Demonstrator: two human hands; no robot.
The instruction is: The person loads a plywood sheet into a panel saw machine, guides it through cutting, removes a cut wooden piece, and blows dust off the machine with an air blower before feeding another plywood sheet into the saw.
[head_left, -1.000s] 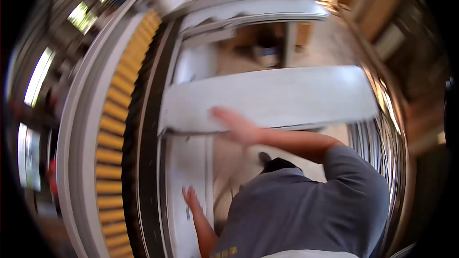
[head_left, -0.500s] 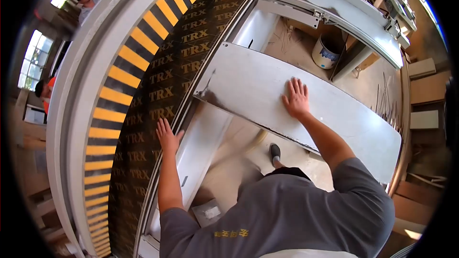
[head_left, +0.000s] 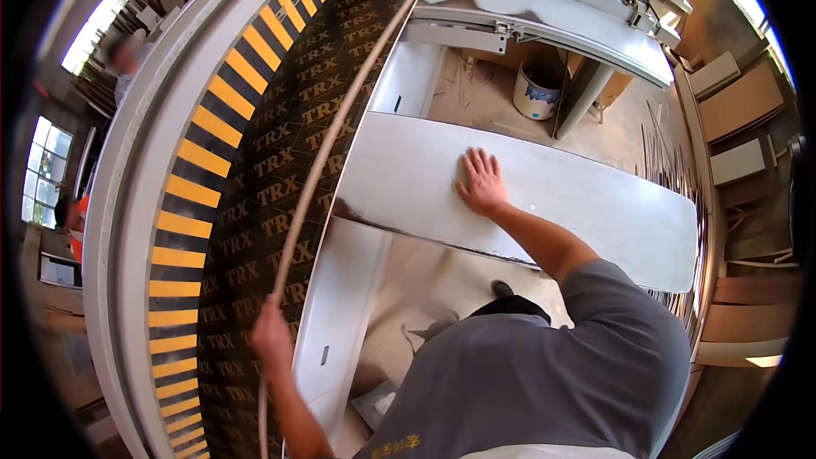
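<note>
In the head view, my left hand (head_left: 273,338) is closed around a long, thin, pale brown strip (head_left: 325,153), probably wood. The strip runs from the far end of the dark board (head_left: 285,174) printed "TRX", down past my fingers toward the bottom of the view. My left hand is slightly blurred. With fingers stretched, my right hand (head_left: 483,183) lies flat on a smooth grey metal table (head_left: 586,208) that spans the gap beside the board. Nothing is held in it.
Along the left curves a machine beam (head_left: 136,170) with yellow and black stripes (head_left: 182,223). A white and blue bucket (head_left: 537,95) stands on the floor beyond the metal table. Boards (head_left: 739,110) lean at the right. Two people are at the far left.
My left hand has gone from open near the board's edge to gripping the long strip, which now lies over the board. The view has shifted; my right hand stays flat on the table.
</note>
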